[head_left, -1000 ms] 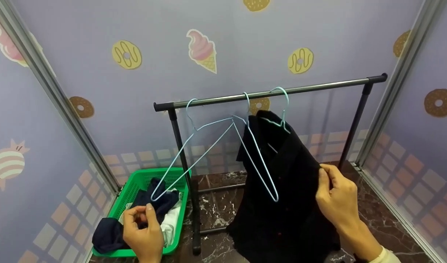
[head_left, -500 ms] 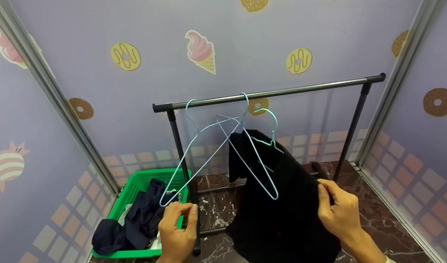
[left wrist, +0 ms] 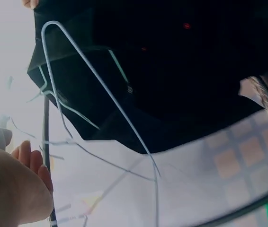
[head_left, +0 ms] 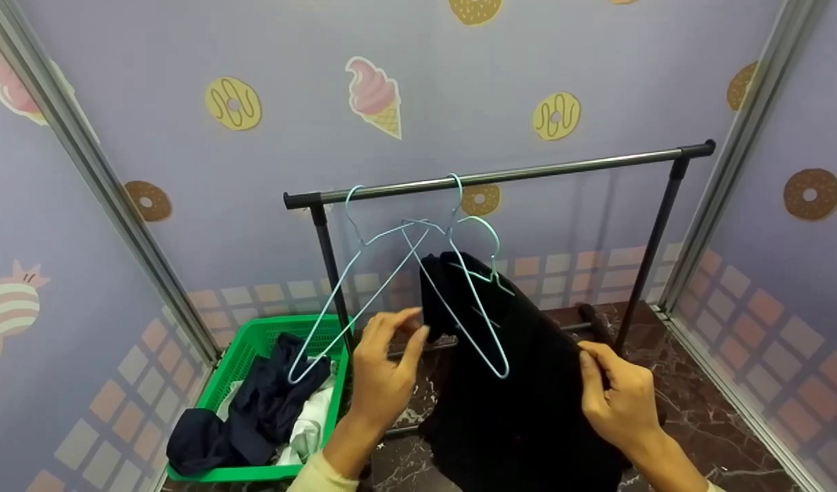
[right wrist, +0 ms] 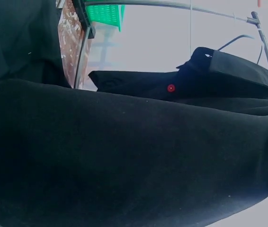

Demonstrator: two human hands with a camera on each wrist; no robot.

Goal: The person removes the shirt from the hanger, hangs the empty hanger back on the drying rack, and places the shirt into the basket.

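Observation:
A black shirt (head_left: pixel 520 410) hangs on a pale green wire hanger (head_left: pixel 498 240), whose hook is off the rail, below and in front of it. My right hand (head_left: pixel 620 393) pinches the shirt at its right shoulder, between thumb and forefinger. To the left, my left hand (head_left: pixel 387 362) is raised near the shirt's other shoulder, holding nothing, with a gap between thumb and fingertips. In the right wrist view, black cloth (right wrist: pixel 124 151) fills most of the picture, with a red button (right wrist: pixel 171 88) on it. The hanger's lower part is hidden inside the shirt.
Two bare wire hangers hang from the metal rail (head_left: pixel 568 168); one (head_left: pixel 461 193) overlaps the shirt in the head view. A green basket (head_left: pixel 268 473) with a navy garment (head_left: pixel 271 393) and white cloth (head_left: pixel 310 420) stands at lower left. Patterned walls enclose the rack.
The shirt's hanger hook has come off the rail and moved down and left with the shirt. My left hand has moved up and right from over the basket. My right hand keeps its pinch.

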